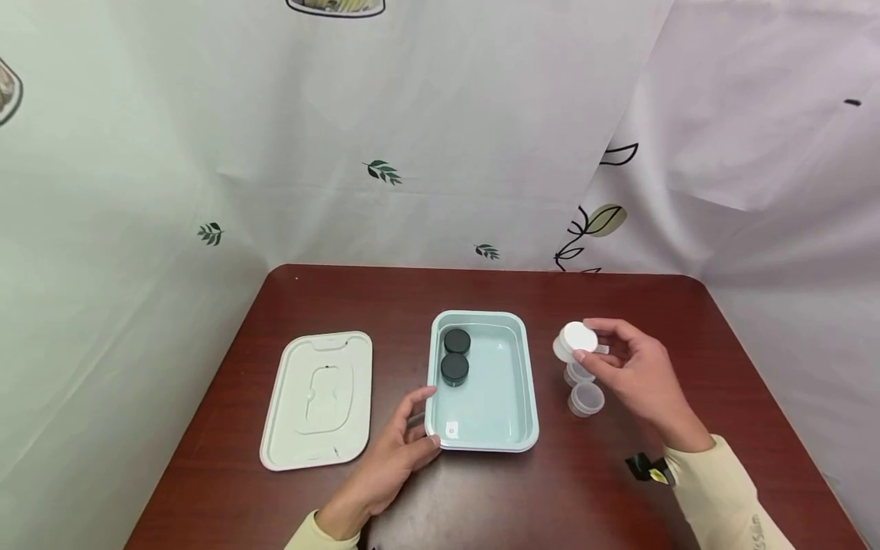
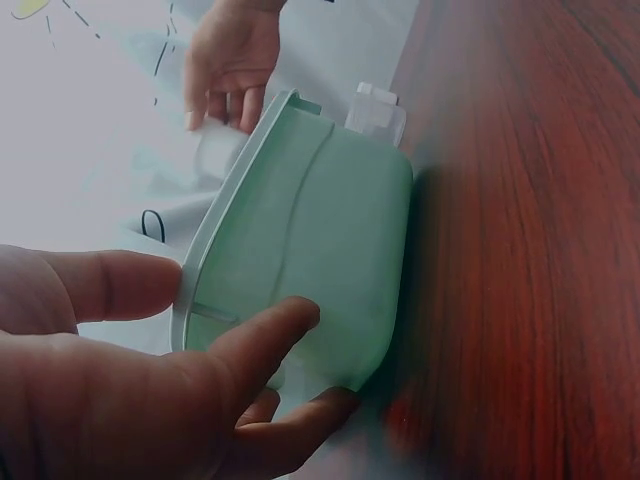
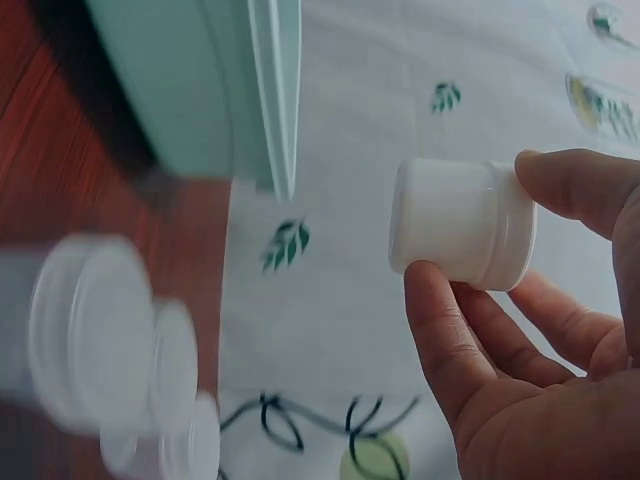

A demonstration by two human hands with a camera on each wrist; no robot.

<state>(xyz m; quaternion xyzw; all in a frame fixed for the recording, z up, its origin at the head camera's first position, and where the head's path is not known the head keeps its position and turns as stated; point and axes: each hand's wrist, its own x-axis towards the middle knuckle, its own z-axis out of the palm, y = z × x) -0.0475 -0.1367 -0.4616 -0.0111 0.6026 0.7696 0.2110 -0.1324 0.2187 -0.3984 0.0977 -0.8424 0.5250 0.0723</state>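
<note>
White jar (image 1: 578, 336), right of tub (image 1: 495, 382), seems light, stiff; right hand (image 1: 642, 374) aptly pinches its sides; left hand (image 1: 392, 458) spreads, touching tub.

This looks like a small boxed-in spot. Pale cloth (image 1: 447, 99) hangs at the back and on both sides, with green leaves (image 1: 385, 173) printed on it, and a red-brown table (image 1: 564, 496) sits in the middle. I cannot tell if it is in a home or a workplace.
</note>
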